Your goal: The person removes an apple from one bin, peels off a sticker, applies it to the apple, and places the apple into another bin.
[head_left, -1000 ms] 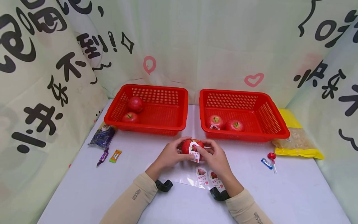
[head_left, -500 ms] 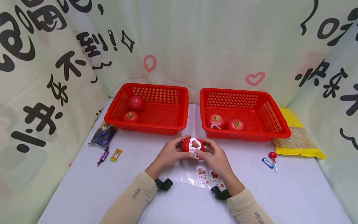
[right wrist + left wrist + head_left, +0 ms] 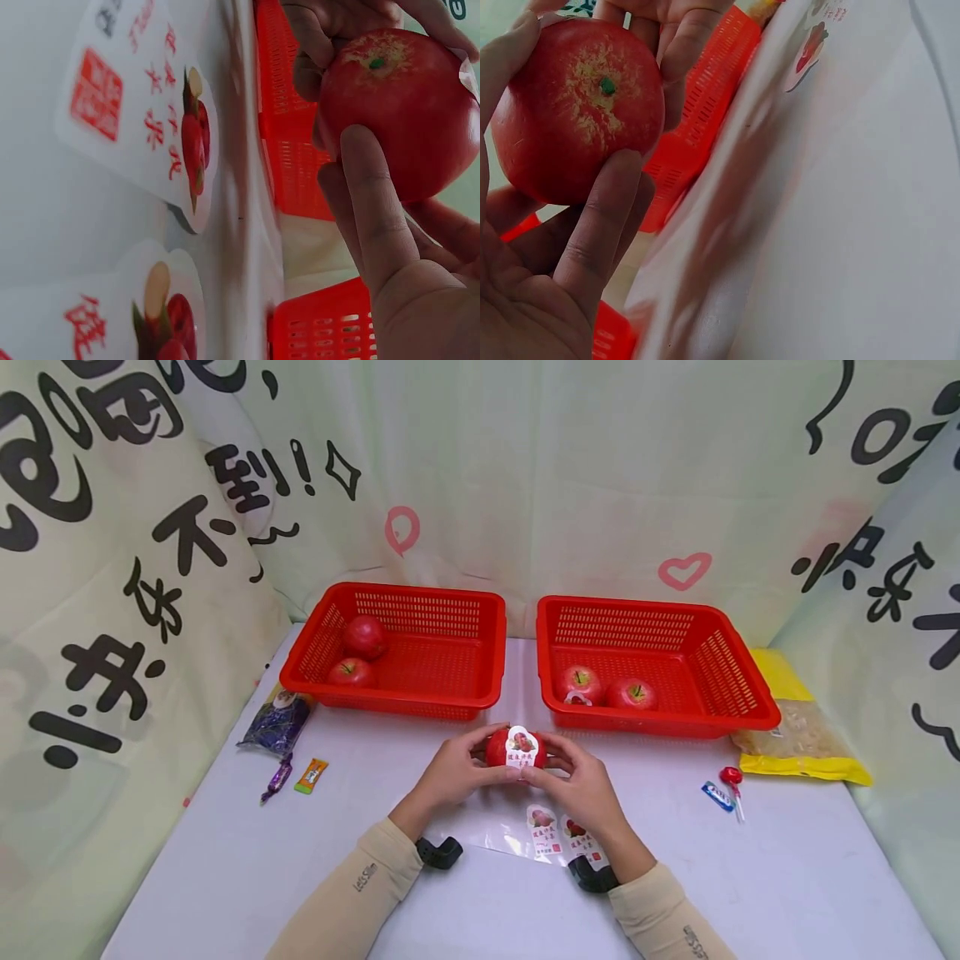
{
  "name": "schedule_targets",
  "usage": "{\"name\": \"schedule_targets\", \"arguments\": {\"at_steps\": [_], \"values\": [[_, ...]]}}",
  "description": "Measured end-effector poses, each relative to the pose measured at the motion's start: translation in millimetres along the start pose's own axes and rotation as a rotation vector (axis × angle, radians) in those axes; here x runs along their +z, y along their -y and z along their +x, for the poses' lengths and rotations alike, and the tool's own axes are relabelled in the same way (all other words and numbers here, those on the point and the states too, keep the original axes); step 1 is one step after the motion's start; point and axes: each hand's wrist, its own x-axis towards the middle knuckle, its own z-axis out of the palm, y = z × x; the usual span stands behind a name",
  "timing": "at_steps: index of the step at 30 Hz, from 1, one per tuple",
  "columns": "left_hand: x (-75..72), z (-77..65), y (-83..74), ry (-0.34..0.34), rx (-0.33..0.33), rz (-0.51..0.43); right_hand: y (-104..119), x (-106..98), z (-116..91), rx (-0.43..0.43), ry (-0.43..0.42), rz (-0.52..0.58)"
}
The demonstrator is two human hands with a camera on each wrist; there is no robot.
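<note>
Both hands hold one red apple [image 3: 562, 142] over the front middle of the table. My left hand [image 3: 459, 770] grips its left side, and my right hand [image 3: 576, 777] grips its right side. A white fruit-picture sticker [image 3: 521, 747] lies on the apple's face toward me, with both thumbs at its lower edge. In the right wrist view only an edge of a sticker [image 3: 468, 73] shows on the apple. Below the hands lies a clear sheet [image 3: 491, 835] bearing more stickers [image 3: 543, 830], partly behind the right wrist.
At the back stand two red baskets, the left basket [image 3: 450, 702] with two apples [image 3: 351, 672] and the right basket [image 3: 720, 724] with two apples [image 3: 632, 694]. Snack bags [image 3: 274, 723] and small candies [image 3: 311, 776] lie left; a yellow bag [image 3: 806, 739], lollipop [image 3: 731, 778] and blue-wrapped candy [image 3: 717, 796] lie right.
The sticker, earlier with its lower part standing off the apple, now lies closer along its surface. Both thumbs have come together at its lower edge. The apple stays in both hands.
</note>
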Motion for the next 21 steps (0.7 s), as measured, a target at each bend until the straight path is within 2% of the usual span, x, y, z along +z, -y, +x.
{"name": "schedule_targets", "arguments": {"at_steps": [10,14,18,21], "values": [[-1.1,-0.1,-1.7,0.019,0.013,0.033,-4.8,-3.0,0.2,-0.070,-0.006,-0.050],[2.2,-0.4,-6.1,0.020,0.036,0.064,-4.5,-10.1,0.8,-0.040,0.041,-0.025],[8.2,0.2,-14.9,0.054,0.070,0.133,-4.3,-22.0,0.4,0.000,0.101,0.029],[13.6,2.8,-21.8,0.081,0.054,0.153,-5.3,-30.8,-2.9,-0.006,0.122,0.029]]}}
